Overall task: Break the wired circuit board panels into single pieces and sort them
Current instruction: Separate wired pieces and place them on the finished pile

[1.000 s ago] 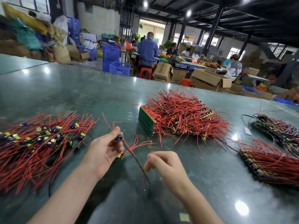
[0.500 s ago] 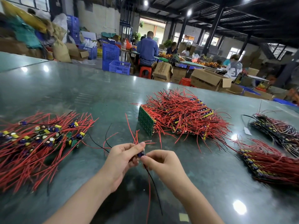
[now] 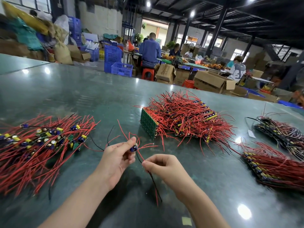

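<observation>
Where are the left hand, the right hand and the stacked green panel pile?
left hand (image 3: 115, 159): head view, on the back of the hand.
right hand (image 3: 164, 167): head view, on the knuckles.
green panel pile (image 3: 148, 123): head view, on the green board face at the pile's left end.

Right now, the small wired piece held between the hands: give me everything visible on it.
The wired piece is a small board with a blue cylindrical capacitor, red leads fanning upward and sideways, and black leads. It is held above the green table, touching nothing else. The left hand pinches its body; the right hand pinches a black and a red lead trailing downward. The board itself is mostly hidden.
</observation>
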`<state>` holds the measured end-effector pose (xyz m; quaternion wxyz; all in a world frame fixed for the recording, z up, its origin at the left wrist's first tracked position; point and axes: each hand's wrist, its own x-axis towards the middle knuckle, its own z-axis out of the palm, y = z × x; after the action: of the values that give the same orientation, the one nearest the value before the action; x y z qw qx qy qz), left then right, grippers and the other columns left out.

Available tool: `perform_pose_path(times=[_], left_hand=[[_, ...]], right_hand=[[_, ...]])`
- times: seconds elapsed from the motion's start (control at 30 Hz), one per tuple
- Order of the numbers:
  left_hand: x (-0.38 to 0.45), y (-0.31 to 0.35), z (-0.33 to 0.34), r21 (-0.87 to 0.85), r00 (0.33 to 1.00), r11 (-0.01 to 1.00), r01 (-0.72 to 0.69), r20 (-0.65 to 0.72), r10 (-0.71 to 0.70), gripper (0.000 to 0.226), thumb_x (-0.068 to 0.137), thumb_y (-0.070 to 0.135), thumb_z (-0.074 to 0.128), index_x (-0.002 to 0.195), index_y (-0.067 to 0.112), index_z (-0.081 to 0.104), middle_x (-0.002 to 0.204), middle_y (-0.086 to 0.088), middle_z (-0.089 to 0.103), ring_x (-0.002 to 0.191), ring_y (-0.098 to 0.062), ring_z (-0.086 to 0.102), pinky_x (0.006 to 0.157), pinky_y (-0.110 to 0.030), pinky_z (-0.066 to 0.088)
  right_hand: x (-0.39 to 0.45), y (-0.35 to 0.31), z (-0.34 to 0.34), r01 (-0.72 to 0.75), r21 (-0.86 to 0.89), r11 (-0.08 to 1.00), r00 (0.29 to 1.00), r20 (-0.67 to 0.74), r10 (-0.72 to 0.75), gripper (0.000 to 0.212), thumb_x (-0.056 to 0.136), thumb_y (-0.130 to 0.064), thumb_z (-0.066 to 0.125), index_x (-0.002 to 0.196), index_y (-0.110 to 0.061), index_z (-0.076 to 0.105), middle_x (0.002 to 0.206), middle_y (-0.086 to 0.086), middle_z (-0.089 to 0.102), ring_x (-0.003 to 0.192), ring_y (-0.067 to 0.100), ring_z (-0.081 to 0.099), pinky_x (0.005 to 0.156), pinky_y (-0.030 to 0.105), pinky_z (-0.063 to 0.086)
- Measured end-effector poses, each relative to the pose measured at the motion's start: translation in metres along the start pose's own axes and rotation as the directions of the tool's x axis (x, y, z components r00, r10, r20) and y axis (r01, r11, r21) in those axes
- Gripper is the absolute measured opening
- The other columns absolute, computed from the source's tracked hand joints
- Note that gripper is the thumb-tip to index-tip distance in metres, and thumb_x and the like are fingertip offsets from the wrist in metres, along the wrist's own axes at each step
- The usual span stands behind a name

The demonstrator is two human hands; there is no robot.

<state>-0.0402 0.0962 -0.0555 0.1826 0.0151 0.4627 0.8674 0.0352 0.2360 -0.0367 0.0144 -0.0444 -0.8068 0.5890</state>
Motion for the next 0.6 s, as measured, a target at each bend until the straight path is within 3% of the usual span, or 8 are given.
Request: perform_pose_path(times=[0.13,0.2,0.3,0.47,0.6], left_hand=[[0.000,0.006,0.000,-0.081,0.997,0.994,0.075,-0.015,-0.077,0.022,0.064,0.029,0.074,0.054,0.010,0.070,0.057,-0.001,0.054,0.043,-0.009,0.047,0.039,-0.019,0.041],[0.001,0.009,-0.001,-0.093,0.996,0.992,0.079,-0.041,-0.084,0.022,0.064,0.030,0.073,0.053,0.011,0.069,0.056,-0.001,0.054,0.043,-0.008,0.050,0.040,-0.019,0.044],[0.002,0.009,-0.001,-0.071,0.995,0.994,0.087,-0.035,-0.090,0.020,0.064,0.032,0.072,0.063,0.013,0.067,0.057,0.000,0.058,0.047,-0.009,0.056,0.044,-0.020,0.050],[0.000,0.007,-0.003,-0.063,0.995,0.995,0.082,0.058,-0.079,0.021,0.068,0.022,0.070,0.085,0.011,0.062,0.063,-0.003,0.062,0.053,-0.012,0.060,0.051,-0.021,0.055],[0.001,0.005,-0.004,-0.056,0.999,0.998,0.038,0.008,-0.038,0.018,0.069,0.015,0.067,0.083,0.008,0.059,0.059,-0.001,0.064,0.048,-0.009,0.060,0.048,-0.018,0.053]], right_hand=[[0.001,0.001,0.000,-0.128,0.295,0.947,0.983,0.162,0.082,0.021,0.084,-0.021,0.066,0.063,-0.019,0.068,0.069,0.000,0.062,0.058,0.007,0.049,0.061,0.021,0.036],[0.001,0.002,0.001,-0.176,0.412,0.894,0.972,0.216,0.091,0.017,0.083,-0.015,0.064,0.067,-0.018,0.066,0.067,0.002,0.063,0.056,0.008,0.053,0.059,0.019,0.041],[0.002,0.003,0.004,-0.151,0.432,0.889,0.981,0.177,0.080,0.011,0.087,-0.006,0.060,0.078,-0.012,0.060,0.062,0.002,0.064,0.055,0.006,0.057,0.060,0.015,0.045],[0.005,0.007,0.004,-0.084,0.294,0.952,0.996,0.047,0.074,0.012,0.088,-0.006,0.062,0.097,-0.015,0.063,0.061,-0.006,0.066,0.063,0.005,0.061,0.070,0.019,0.048],[0.006,0.012,0.009,0.109,-0.164,0.980,0.992,-0.050,-0.118,0.016,0.093,-0.011,0.057,0.103,-0.019,0.068,0.052,-0.014,0.058,0.056,-0.002,0.051,0.065,0.014,0.043]])
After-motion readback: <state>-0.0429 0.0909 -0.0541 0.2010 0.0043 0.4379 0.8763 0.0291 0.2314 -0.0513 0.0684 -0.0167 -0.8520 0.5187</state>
